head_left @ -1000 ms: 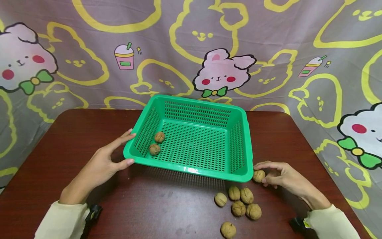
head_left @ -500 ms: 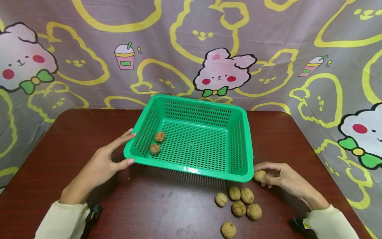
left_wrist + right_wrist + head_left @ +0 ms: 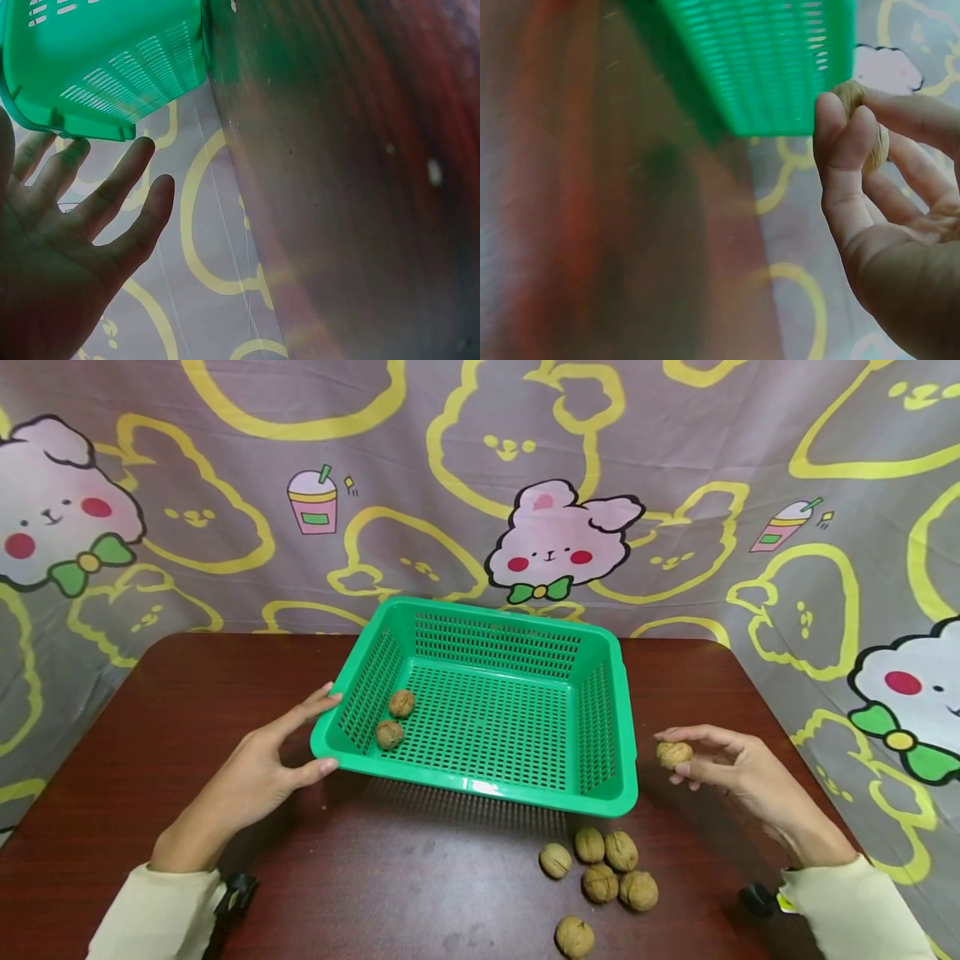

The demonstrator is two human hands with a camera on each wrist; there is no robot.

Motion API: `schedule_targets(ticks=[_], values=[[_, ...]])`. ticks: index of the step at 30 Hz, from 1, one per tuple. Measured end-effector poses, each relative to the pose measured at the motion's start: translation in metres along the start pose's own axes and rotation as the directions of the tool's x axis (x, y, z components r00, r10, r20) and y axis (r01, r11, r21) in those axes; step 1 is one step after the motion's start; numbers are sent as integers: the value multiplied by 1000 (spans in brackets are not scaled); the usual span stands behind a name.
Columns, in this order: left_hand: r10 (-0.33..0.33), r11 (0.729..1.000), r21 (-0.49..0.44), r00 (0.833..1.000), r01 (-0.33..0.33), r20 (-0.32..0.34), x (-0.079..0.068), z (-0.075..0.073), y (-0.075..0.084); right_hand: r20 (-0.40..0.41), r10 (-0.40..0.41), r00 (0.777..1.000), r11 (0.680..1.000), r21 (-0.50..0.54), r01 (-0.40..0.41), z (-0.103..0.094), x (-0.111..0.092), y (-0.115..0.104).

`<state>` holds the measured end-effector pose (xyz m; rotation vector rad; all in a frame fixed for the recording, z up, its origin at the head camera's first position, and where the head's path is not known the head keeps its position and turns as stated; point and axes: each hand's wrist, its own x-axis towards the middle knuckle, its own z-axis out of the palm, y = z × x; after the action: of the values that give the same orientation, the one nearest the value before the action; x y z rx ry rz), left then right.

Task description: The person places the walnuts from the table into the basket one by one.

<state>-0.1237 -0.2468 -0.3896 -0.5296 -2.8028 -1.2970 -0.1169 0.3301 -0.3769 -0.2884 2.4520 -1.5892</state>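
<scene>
A green slotted plastic basket (image 3: 480, 785) stands in the middle of the table. Inside it, by the left wall, lie two walnuts, a rear walnut (image 3: 401, 703) and a nearer walnut (image 3: 389, 734). My left hand (image 3: 251, 772) rests at the basket's left rim, thumb at the front corner; in the left wrist view its fingers (image 3: 120, 180) look straight and spread. To the right of the basket, my right hand (image 3: 738, 772) pinches a walnut (image 3: 673, 755) between thumb and fingertips, above the table. The right wrist view shows that walnut (image 3: 876, 154) partly covered by the fingers.
Several loose walnuts (image 3: 600, 883) lie in front of the basket's right corner, with a single walnut (image 3: 574, 937) nearer the table's front. Behind the dark red-brown table (image 3: 187, 693) hangs a patterned cloth (image 3: 420, 468) with cartoon rabbits.
My right hand has lifted the walnut from beside the basket's front right corner, moving up and slightly right. The left hand, basket and other walnuts stay put.
</scene>
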Motion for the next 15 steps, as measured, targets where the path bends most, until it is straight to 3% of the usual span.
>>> schedule_targets(ticks=[4, 7, 12, 15], values=[[-3, 1000, 5, 1000, 3, -1, 0, 0, 0, -43, 10, 999, 990, 138, -4, -4, 7, -17], [-6, 1000, 7, 1000, 6, 1, 0, 0, 0, -48, -31, 998, 961, 274, 43, -5, 16, -31], [3, 1000, 4, 1000, -3, -3, 0, 0, 1, -76, -47, 996, 950, 303, 68, 3, 34, -65], [11, 1000, 4, 1000, -11, -7, 0, 0, 0, -49, -40, 998, 949, 312, 53, 13, 50, -89]])
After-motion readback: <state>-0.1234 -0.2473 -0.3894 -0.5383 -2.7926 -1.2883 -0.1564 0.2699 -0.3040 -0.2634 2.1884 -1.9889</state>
